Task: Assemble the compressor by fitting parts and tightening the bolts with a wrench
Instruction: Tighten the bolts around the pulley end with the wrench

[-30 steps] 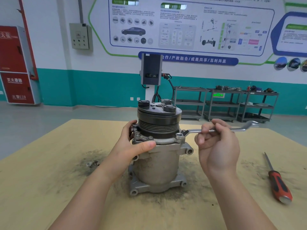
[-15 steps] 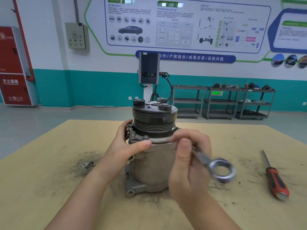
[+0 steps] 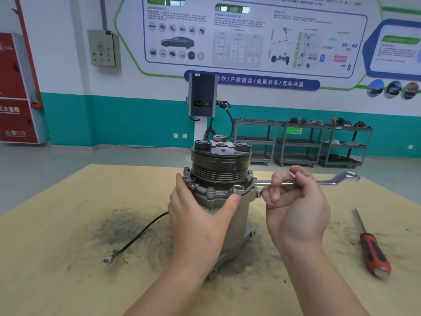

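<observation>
The compressor stands upright near the middle of the tan surface, its dark grooved pulley on top and its silver body below. The left hand wraps around the body just under the bolted flange, thumb pressed against the front of the flange, its grip clamped on the compressor. The right hand has its fingers curled tight around the shaft of the wrench, which lies level and points toward the right edge of the surface. The wrench's near ring end sits on a bolt at the front right of the flange; its far end is bent upward. A thin black cable trails from the compressor toward the left. A red-handled screwdriver lies near the right edge, well apart from the hands. Dark grime stains the surface around the compressor.
</observation>
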Motion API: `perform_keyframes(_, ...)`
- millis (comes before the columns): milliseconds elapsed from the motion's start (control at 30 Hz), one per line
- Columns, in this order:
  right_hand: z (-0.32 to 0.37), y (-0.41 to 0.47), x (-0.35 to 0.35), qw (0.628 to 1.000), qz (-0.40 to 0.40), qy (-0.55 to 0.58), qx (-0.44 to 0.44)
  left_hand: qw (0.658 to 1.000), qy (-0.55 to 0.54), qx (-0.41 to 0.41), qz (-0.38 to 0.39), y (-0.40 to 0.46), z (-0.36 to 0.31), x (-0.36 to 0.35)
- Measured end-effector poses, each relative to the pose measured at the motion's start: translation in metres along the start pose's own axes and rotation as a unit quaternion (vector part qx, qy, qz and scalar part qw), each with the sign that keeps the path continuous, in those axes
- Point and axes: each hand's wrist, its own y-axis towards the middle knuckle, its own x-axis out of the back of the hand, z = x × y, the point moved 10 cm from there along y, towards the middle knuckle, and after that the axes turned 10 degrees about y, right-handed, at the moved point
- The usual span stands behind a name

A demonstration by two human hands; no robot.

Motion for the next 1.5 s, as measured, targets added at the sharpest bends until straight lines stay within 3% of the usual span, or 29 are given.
perform_keyframes(133,-0.019,0.003,0.003,0.995,-0.008,0.029,-0.092,0.998,0.066,-0.025,-0.004,0.001,-0.003,0.009)
perform_keyframes(300,-0.004,0.005,0.004,0.999,0.000,0.029,-0.025,0.999,0.008,-0.023,0.045,0.009,-0.001,0.004)
perform_keyframes(500,-0.011,0.004,-0.002,0.999,0.026,-0.033,-0.026,0.993,-0.062,-0.047,0.088,0.019,0.002,0.003)
perform_keyframes(600,0.004,-0.004,-0.011,0.990,0.067,-0.101,0.074,0.989,-0.087,-0.035,0.117,0.026,0.011,0.001)
perform_keyframes(667,0.020,-0.026,-0.027,0.956,0.130,-0.164,0.205,0.986,-0.100,-0.029,0.129,0.031,0.016,0.001)
perform_keyframes(767,0.018,-0.069,-0.055,0.862,0.268,-0.263,0.340,0.982,-0.115,-0.021,0.146,0.034,0.024,-0.003)
perform_keyframes(867,0.000,-0.089,-0.067,0.802,0.347,-0.332,0.357,0.978,-0.142,-0.019,0.153,0.034,0.028,-0.007)
perform_keyframes(1067,-0.015,-0.097,-0.076,0.774,0.394,-0.367,0.332,0.978,-0.149,-0.016,0.145,0.038,0.034,-0.008)
perform_keyframes(1167,0.003,-0.087,-0.073,0.803,0.356,-0.339,0.338,0.973,-0.164,-0.017,0.163,0.035,0.033,-0.011)
perform_keyframes(1300,0.024,-0.051,-0.046,0.927,0.187,-0.207,0.251,0.974,-0.147,-0.021,0.170,0.032,0.030,-0.010)
perform_keyframes(1367,0.019,-0.034,-0.027,0.969,0.101,-0.145,0.173,0.976,-0.132,-0.030,0.173,0.032,0.028,-0.010)
perform_keyframes(1500,0.008,-0.016,-0.006,0.992,0.017,-0.086,0.086,0.976,-0.123,-0.037,0.174,0.032,0.028,-0.011)
